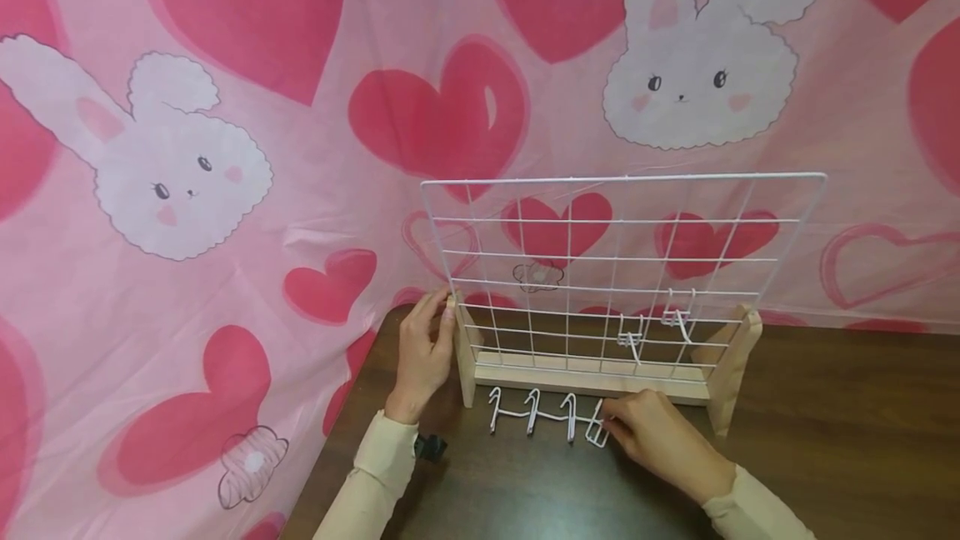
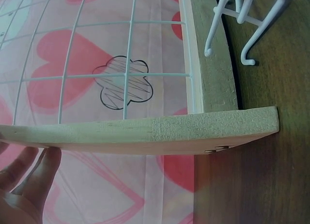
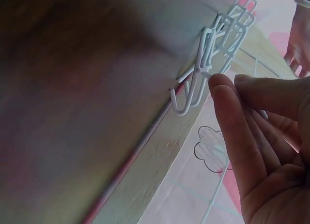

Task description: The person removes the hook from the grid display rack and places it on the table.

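Note:
In the head view my left hand [image 1: 425, 348] touches the outer side of the left wooden leg [image 1: 464, 357] of a white wire grid rack. The left wrist view shows its fingertips against that wooden leg [image 2: 145, 132]. My right hand [image 1: 663, 440] pinches the stem of a white wire hook [image 1: 597, 427] between thumb and fingers, just above the table. Three similar white hooks [image 1: 532, 412] stand in a row to its left, in front of the rack. On the right part of the white wire grid [image 1: 592, 257] hang two more hooks [image 1: 677, 315].
The rack has a wooden base bar [image 1: 585, 369] and a right wooden leg [image 1: 731, 373]. It stands on a dark brown table [image 1: 840, 407]. Close behind hangs a pink cloth [image 1: 322, 190] with hearts and rabbits. A small black device [image 1: 431, 447] is at the left wrist.

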A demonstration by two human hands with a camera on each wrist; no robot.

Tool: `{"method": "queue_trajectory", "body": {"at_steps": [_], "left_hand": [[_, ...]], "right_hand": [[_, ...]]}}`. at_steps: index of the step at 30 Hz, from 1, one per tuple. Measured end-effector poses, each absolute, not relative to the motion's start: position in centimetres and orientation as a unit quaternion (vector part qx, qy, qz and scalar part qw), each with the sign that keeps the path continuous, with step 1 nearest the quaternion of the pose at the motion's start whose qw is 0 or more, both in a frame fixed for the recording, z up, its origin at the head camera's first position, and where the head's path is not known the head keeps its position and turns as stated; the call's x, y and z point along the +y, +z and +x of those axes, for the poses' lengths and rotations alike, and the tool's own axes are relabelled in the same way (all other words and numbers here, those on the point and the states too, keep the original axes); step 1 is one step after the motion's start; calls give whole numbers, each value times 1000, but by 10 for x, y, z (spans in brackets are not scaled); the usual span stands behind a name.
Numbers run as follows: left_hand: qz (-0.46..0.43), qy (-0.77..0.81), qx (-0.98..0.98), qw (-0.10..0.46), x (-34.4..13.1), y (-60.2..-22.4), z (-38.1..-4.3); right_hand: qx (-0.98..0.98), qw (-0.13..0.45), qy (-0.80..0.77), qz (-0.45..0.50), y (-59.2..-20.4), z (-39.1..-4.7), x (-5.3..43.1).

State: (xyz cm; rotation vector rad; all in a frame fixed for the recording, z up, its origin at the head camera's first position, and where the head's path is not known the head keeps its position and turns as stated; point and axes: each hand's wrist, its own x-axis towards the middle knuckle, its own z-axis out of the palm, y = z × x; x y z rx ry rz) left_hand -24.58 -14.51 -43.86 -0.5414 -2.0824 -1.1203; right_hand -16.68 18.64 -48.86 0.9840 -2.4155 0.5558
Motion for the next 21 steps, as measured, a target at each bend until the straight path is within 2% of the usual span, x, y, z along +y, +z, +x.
{"method": "queue_trajectory", "body": {"at_steps": [9, 16, 21], "left_hand": [[-212, -431, -803, 354, -146, -437, -246], [-213, -431, -802, 355, -146, -438, -246], [-212, -429, -803, 355, -146, -440, -247]], "right_hand": [[-895, 205, 187, 349, -482, -170, 198], [-932, 154, 144, 296, -479, -172, 206], [-946, 149, 118, 262, -481, -171, 206]]}}
